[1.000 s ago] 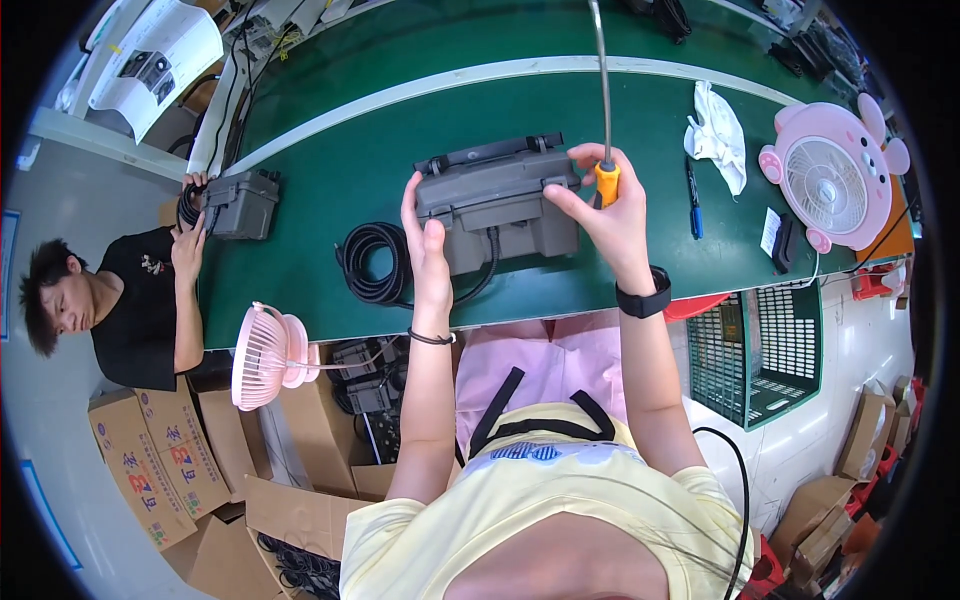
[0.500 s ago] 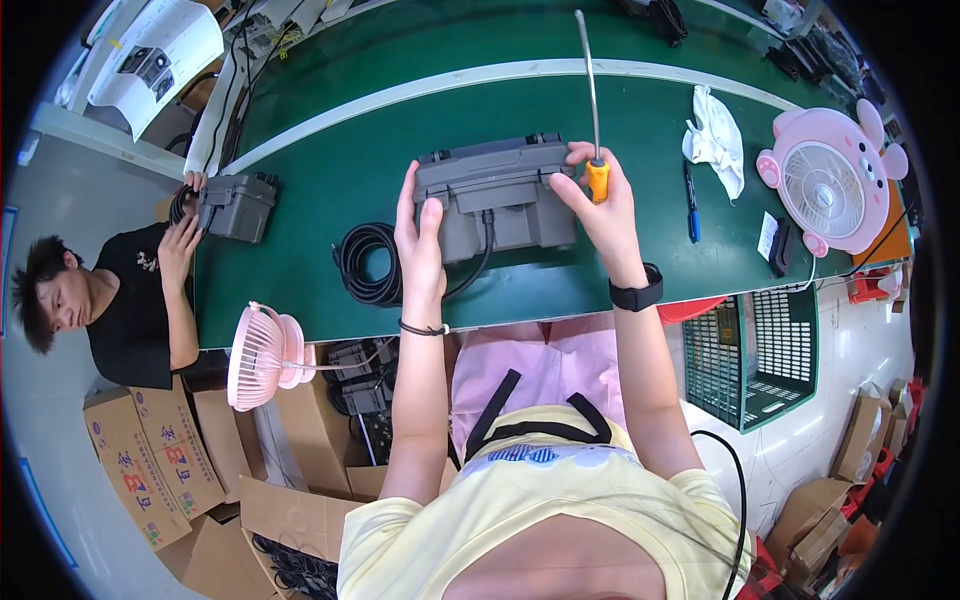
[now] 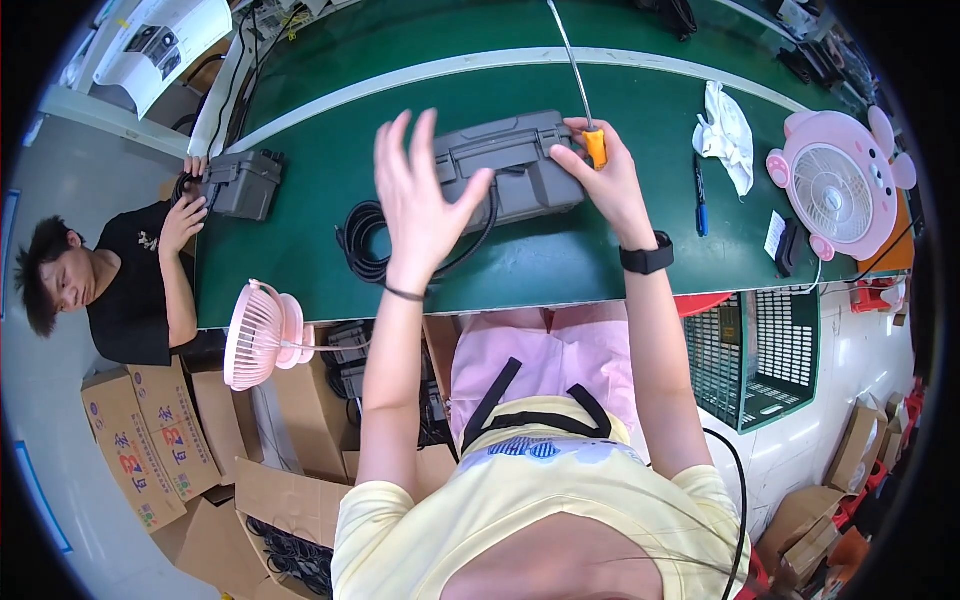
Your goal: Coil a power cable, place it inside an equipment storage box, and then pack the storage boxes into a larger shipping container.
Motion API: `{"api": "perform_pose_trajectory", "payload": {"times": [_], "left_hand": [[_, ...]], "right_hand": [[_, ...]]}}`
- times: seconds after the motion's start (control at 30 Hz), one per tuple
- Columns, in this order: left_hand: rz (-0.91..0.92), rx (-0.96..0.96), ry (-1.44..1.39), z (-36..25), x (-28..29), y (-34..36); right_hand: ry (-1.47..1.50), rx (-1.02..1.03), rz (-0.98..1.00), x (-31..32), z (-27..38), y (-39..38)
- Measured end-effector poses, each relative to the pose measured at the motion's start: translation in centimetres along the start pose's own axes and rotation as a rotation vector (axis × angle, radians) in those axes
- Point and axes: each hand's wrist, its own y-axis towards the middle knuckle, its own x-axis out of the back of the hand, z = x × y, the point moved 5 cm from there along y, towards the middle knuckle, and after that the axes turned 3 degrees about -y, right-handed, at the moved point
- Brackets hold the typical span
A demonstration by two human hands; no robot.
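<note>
Box (image 3: 525,165) between left hand (image 3: 425,215) and right hand (image 3: 612,185), its right end touching the latter | left: fingers spread, holding nothing, contact with box unclear | right: grasping screwdriver (image 3: 595,148) | cable (image 3: 352,242) just beside left hand

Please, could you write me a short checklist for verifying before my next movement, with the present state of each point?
1. Screwdriver held in the right hand: ok, shaft pointing away from the body.
2. Left hand free: ok, open, fingers spread.
3. Grey case supported at its right end: ok, the right hand touches it.
4. Case latches all closed: cannot tell, the left hand hides part.
5. Cable clear of the left arm: not ok, the wrist overlaps it in view.
6. Pen away from the case: ok.
</note>
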Motion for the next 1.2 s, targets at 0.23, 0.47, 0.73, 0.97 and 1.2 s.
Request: {"api": "perform_pose_trajectory", "payload": {"times": [0.23, 0.47, 0.73, 0.97, 1.2], "left_hand": [[0.495, -0.151, -0.128, -0.7, -3.7, 5.3], [0.366, -0.052, 0.005, -0.2, -4.0, 5.4], [0.256, 0.275, -0.015, 1.5, -3.1, 4.2], [0.192, 0.243, -0.004, 1.4, -3.3, 4.0], [0.168, 0.238, -0.009, 1.5, -3.3, 3.7]], "right_hand": [[-0.053, -0.03, -0.023, 0.4, 0.5, -1.3], [-0.051, -0.098, -0.084, 2.7, 2.6, -10.5], [-0.548, 0.232, 0.043, 2.2, 6.3, -15.0], [-0.73, 0.335, -0.066, 0.5, 7.3, -14.8], [-0.927, 0.455, -0.091, -0.2, 8.0, -15.2]]}}
